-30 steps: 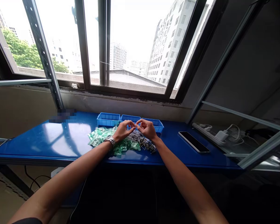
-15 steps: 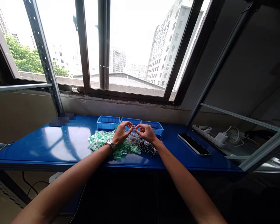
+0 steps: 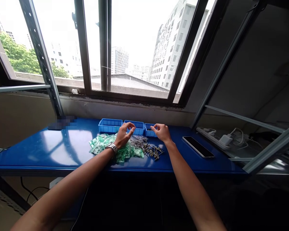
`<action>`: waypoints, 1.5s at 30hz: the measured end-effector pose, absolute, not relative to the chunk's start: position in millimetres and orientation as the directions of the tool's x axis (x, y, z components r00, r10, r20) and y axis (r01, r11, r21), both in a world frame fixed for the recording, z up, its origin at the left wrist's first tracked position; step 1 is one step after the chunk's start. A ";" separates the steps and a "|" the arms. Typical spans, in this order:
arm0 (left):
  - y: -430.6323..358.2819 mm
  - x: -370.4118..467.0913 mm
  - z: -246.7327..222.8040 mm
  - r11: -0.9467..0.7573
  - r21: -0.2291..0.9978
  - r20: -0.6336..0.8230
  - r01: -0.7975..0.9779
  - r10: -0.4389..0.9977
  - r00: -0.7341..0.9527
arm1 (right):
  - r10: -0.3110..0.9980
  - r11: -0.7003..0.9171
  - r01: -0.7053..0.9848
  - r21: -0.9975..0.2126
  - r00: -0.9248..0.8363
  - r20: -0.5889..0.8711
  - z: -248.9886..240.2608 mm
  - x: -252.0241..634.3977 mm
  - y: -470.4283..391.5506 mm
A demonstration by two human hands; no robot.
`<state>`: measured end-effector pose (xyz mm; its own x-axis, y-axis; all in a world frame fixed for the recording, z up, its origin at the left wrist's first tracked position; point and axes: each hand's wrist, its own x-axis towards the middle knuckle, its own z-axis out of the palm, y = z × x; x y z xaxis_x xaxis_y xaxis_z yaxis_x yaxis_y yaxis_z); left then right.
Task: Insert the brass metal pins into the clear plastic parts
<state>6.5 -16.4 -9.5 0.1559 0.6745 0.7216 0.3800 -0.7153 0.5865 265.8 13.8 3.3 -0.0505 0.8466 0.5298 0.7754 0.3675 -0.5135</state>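
My left hand [image 3: 124, 134], with a metal watch on its wrist, is raised over a heap of small green packets [image 3: 98, 146]. Its thumb and index finger are curled together; anything between them is too small to make out. At the right blue bin [image 3: 149, 133], my right hand [image 3: 162, 132] hovers with thumb and forefinger pinched at the bin's opening. Small dark pieces show inside that bin. Greyish clear packets [image 3: 139, 140] lie beside the green ones. Right of them is a loose pile of thin black-and-gold pin-like parts [image 3: 154, 151].
A middle blue bin [image 3: 139, 131] and a left blue bin [image 3: 110, 129] stand in the same row along the back. A phone [image 3: 197, 147] lies on the blue table [image 3: 69, 150] at right. Beyond it is a power strip [image 3: 215, 139] with a white charger.
My right hand has moved away from my left, rightward to the right bin. My left hand stays nearly in place. The pin pile is less covered, and the view has shifted slightly.
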 end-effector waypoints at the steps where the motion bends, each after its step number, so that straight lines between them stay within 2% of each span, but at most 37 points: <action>1: -16.7 6.7 -9.3 -0.715 0.587 0.721 0.381 0.675 0.155 | 0.858 0.375 0.773 -0.512 -0.081 0.507 4.5 264.9 11.0; 6: -16.4 7.3 -10.8 -0.705 0.598 0.711 0.380 0.686 0.154 | 0.908 0.416 0.745 -0.522 -0.310 0.280 7.0 271.2 -9.2; 10: -16.1 7.6 -12.1 -0.695 0.613 0.700 0.376 0.698 0.150 | 0.889 0.433 0.727 -0.532 -0.442 0.119 4.4 283.5 -18.6; 16: -19.2 7.7 -11.2 -0.688 0.626 0.684 0.366 0.710 0.165 | 0.844 0.479 0.704 -0.525 -0.533 0.056 0.8 288.6 -7.7; 23: -19.9 8.4 -12.0 -0.672 0.642 0.662 0.368 0.728 0.175 | 0.770 0.579 0.690 -0.435 -0.638 0.013 1.4 289.3 4.1; 28: -20.3 8.0 -12.8 -0.660 0.642 0.661 0.390 0.734 0.156 | 0.712 0.672 0.669 -0.319 -0.702 0.027 2.5 287.0 -0.8; 35: -24.4 8.2 -11.5 -0.660 0.632 0.662 0.407 0.732 0.159 | 0.703 0.700 0.687 -0.196 -0.711 0.020 3.0 293.3 -6.6; 38: -26.8 9.0 -11.2 -0.668 0.616 0.657 0.418 0.728 0.196 | 0.702 0.698 0.666 -0.261 -0.708 0.070 5.6 293.1 -6.1; 42: -28.8 12.0 -8.7 -0.676 0.599 0.643 0.429 0.725 0.245 | 0.680 0.725 0.585 -0.363 -0.693 0.242 3.9 277.9 -6.3; 45: -28.7 14.5 -5.0 -0.704 0.555 0.641 0.443 0.701 0.311 | 0.692 0.710 0.533 -0.460 -0.649 0.317 -0.6 261.2 -10.7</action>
